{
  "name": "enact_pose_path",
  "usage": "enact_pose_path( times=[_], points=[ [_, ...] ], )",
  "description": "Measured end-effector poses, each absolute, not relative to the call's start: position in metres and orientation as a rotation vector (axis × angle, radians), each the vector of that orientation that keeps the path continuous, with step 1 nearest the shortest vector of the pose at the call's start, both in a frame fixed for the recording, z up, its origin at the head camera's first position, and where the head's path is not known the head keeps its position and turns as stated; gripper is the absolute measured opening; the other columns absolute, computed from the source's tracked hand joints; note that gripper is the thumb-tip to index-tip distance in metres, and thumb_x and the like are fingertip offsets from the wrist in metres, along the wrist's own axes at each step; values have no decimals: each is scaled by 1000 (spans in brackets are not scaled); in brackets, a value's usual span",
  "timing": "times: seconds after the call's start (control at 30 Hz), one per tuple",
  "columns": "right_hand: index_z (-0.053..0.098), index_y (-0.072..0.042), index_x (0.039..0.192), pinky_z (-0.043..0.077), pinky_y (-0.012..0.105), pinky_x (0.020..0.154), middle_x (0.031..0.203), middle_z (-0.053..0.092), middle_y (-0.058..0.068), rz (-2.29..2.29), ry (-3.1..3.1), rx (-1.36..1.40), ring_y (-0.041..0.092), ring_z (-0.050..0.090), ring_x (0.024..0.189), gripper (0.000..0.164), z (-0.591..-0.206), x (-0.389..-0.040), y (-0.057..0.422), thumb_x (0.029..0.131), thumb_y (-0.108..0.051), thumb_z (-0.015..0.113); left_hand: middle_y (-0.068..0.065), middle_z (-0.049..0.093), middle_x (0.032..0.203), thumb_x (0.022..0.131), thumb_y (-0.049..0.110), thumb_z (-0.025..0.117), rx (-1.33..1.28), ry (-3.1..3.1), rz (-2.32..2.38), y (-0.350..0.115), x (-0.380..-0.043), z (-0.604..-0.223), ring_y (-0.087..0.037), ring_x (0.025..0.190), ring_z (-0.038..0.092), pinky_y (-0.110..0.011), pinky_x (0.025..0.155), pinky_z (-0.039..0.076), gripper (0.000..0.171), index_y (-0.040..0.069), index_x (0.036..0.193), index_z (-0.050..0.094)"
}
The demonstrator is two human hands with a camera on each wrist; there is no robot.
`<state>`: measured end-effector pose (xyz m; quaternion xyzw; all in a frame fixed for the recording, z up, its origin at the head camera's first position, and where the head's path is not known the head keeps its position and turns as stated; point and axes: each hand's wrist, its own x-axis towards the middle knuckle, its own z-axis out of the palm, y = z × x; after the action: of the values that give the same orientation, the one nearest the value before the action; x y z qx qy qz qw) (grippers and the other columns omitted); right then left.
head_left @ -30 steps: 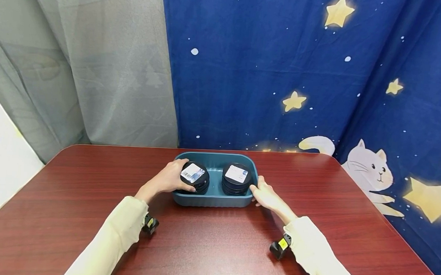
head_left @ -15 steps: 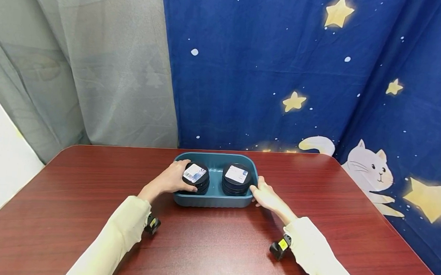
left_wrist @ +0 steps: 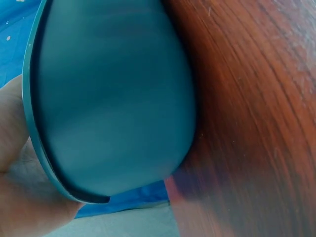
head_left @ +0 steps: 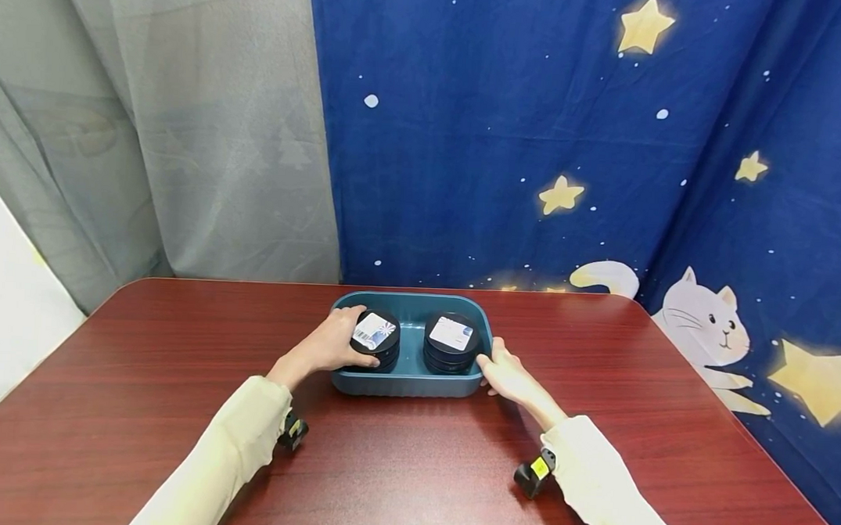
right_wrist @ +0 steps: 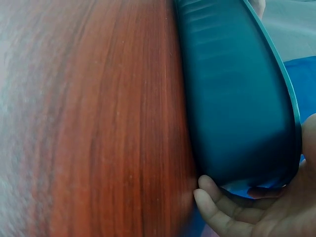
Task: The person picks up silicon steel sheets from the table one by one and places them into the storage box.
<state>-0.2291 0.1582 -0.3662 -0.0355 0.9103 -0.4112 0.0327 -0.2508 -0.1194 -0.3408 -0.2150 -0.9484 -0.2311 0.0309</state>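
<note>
In the head view, a teal basin [head_left: 406, 386] stands on the table with two stacks of black round tins inside. My left hand [head_left: 328, 341] reaches over the basin's left end and holds the upper left tin [head_left: 377, 333] between thumb and fingers. That tin has a white and blue label and lies on another tin. The right stack [head_left: 451, 344] has a white label on top and stands apart from both hands. My right hand [head_left: 506, 373] grips the basin's right end; in the right wrist view its fingertips [right_wrist: 210, 187] curl low against the outer wall.
A reddish-brown wooden table [head_left: 412, 466] spreads around the basin, its far edge just behind it. Beyond hang a grey curtain [head_left: 222, 128] and a blue curtain [head_left: 468, 139] with stars and a cat. A white surface [head_left: 3, 299] lies at the left.
My left hand has shifted slightly to the right with the upper left tin, which now sits more squarely over the tin beneath. The right hand and the basin look unmoved.
</note>
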Motion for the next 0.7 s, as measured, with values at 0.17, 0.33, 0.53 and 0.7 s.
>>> enact_pose_path(
  times=[0.17, 0.33, 0.53, 0.7],
  points=[
    [36, 3, 103, 49, 30, 51, 72, 52, 15, -1270, 2794, -121, 19, 55, 59, 22, -366, -229, 159, 87, -13, 40, -26, 45, 122, 65, 33, 77, -662, -2917, -710, -120, -250, -341, -37, 111, 42, -47, 91, 37, 88, -11, 127, 35],
    [37, 3, 104, 49, 31, 51, 73, 52, 15, -1271, 2787, -117, 18, 56, 60, 24, -366, -229, 159, 88, -13, 40, -26, 46, 121, 64, 34, 77, -670, -2907, -714, -120, -250, -342, -36, 110, 43, -47, 91, 37, 89, -11, 127, 35],
    [38, 4, 105, 50, 31, 51, 72, 53, 15, -1281, 2789, -125, 19, 56, 61, 25, -366, -229, 160, 86, -13, 41, -27, 47, 120, 63, 35, 78, -683, -2888, -695, -121, -250, -341, -38, 110, 43, -47, 91, 37, 89, -13, 126, 36],
    [40, 4, 103, 50, 31, 51, 71, 54, 14, -1285, 2788, -125, 19, 58, 61, 23, -366, -229, 161, 87, -13, 41, -29, 44, 122, 62, 35, 79, -709, -2864, -689, -121, -249, -341, -40, 113, 41, -49, 93, 35, 93, -13, 127, 34]
  ],
)
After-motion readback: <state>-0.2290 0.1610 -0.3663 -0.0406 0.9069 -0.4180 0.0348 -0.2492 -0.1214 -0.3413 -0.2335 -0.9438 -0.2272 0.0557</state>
